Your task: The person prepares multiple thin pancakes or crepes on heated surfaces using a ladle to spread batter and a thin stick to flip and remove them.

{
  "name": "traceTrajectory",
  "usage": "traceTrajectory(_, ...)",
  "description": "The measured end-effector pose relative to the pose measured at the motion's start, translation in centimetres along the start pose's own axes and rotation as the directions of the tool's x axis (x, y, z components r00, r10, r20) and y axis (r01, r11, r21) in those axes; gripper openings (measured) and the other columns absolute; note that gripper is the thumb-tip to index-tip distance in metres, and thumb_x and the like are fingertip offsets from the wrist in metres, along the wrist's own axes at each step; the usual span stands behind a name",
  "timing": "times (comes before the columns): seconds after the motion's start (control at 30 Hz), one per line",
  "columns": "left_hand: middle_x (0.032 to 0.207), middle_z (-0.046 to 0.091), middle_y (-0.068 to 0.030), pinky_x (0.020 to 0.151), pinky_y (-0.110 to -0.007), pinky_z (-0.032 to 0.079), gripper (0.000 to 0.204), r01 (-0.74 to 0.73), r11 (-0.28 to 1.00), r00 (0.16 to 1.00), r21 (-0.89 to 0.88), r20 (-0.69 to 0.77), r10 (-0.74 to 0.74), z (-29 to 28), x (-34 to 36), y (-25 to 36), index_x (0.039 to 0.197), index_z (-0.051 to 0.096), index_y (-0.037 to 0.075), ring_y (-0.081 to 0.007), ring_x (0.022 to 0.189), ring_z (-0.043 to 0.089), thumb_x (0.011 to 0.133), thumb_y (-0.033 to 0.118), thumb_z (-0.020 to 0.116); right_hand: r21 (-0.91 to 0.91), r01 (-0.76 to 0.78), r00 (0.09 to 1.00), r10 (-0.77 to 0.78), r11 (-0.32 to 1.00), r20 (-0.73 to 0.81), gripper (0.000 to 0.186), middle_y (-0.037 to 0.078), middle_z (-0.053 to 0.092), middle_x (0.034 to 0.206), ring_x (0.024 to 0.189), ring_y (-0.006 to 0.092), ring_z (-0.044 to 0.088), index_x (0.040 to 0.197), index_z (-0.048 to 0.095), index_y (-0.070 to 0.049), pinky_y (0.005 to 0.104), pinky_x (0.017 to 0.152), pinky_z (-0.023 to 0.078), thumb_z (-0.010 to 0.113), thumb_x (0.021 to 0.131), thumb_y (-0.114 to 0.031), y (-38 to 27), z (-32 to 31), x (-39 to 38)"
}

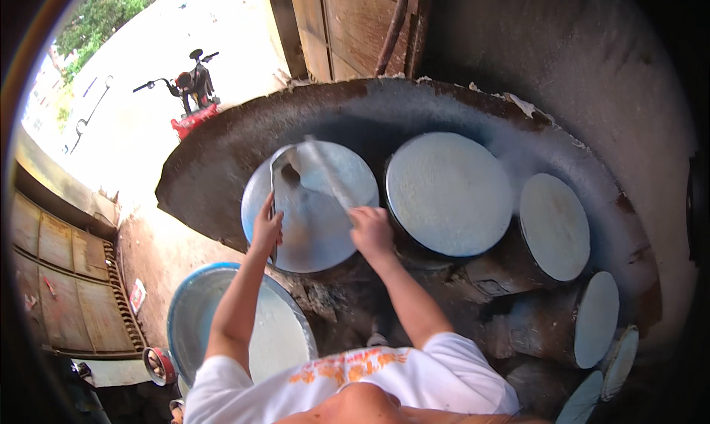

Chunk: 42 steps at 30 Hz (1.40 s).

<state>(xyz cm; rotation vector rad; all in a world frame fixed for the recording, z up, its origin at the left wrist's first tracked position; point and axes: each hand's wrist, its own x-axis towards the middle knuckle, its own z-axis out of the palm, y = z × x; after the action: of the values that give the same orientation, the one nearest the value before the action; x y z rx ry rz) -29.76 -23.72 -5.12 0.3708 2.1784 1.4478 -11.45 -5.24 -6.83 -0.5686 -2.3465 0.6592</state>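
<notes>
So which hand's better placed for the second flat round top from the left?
Likely right: right hand, gripping a blurred stick, is nearer that round top; left hand, holding a thin curved tool, is farther left.

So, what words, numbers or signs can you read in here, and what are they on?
None that I can read out for you.
White shirt: red lettering above an orange print; too blurred.
Red-and-white scrap at the left: too small to tell if it has words.
Pale round top near the left hand and right hand: no writing shows.
</notes>
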Motion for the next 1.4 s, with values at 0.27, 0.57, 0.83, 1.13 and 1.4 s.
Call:
traceTrajectory(0.27, 0.058, 0.035, 0.0024, 0.036, -0.020, 0.028, 0.016, 0.502, 0.057, 0.858, -0.863, 0.505, 0.089, -4.0, -3.0, -3.3, 0.099, 0.050, 0.011, -0.0064, 0.040, 0.030, 0.098, 0.026, 0.045, -0.001, 0.039, 0.994, -0.039, 0.999, 0.102, 0.034, 0.008, 0.063, 0.099, 0.093, 0.0322, 0.055, 0.098, 0.066, -0.006, 0.0386, 0.085, 0.047, 0.057, 0.066, -0.001, -0.2, 4.6, 0.9)
traceTrajectory(0.57, 0.049, 0.033, 0.0011, 0.034, -0.022, 0.033, 0.044, 0.512, -0.422, 0.838, -0.749, 0.326, 0.438, 0.5, -8.0, 1.0, 0.064, 0.035, 0.010, -0.0087, 0.035, 0.034, 0.100, 0.036, 0.037, 0.144, -0.045, 0.980, 0.015, 0.989, 0.199, 0.031, 0.009, 0.064, 0.095, 0.089, 0.0329, 0.057, 0.092, 0.067, -0.007, 0.0391, 0.083, 0.046, 0.057, 0.064, 0.001, 6.7, 1.6, 4.3)
traceTrajectory(0.83, 0.062, 0.031, 0.0014, 0.035, -0.020, 0.033, 0.030, 0.137, -0.333, 0.967, -0.933, 0.052, 0.251, 3.4, -12.0, 1.4, 0.129, 0.045, 0.023, -0.0063, 0.040, 0.033, 0.102, 0.025, 0.032, 0.187, 0.223, 0.816, -0.288, 0.957, 0.502, 0.033, 0.007, 0.064, 0.093, 0.091, 0.0309, 0.056, 0.097, 0.066, -0.012, 0.0398, 0.079, 0.049, 0.057, 0.067, -0.001, 4.2, 6.3, 5.3)
traceTrajectory(1.13, 0.061, 0.029, 0.0034, 0.032, -0.016, 0.027, 0.045, -0.237, 0.191, 0.968, -0.953, -0.249, -0.040, 6.1, -12.0, 6.9, 0.139, 0.033, 0.030, -0.0028, 0.039, 0.028, 0.098, 0.017, 0.045, 0.283, 0.283, 0.837, -0.380, 0.916, 0.394, 0.025, 0.006, 0.066, 0.093, 0.089, 0.0297, 0.058, 0.087, 0.070, -0.010, 0.0370, 0.079, 0.047, 0.061, 0.065, -0.003, 10.7, 3.6, 14.9)
traceTrajectory(1.4, 0.060, 0.034, 0.0032, 0.031, -0.019, 0.026, 0.059, -0.228, 0.568, 0.901, -0.791, -0.393, -0.184, 5.5, -14.2, 7.0, 0.143, 0.025, 0.029, -0.0043, 0.038, 0.029, 0.093, 0.011, 0.052, 0.521, 0.264, 0.578, -0.565, 0.812, 0.589, 0.029, 0.011, 0.066, 0.091, 0.090, 0.0329, 0.059, 0.089, 0.070, -0.008, 0.0362, 0.080, 0.047, 0.060, 0.061, -0.004, 8.6, -0.4, 12.1)
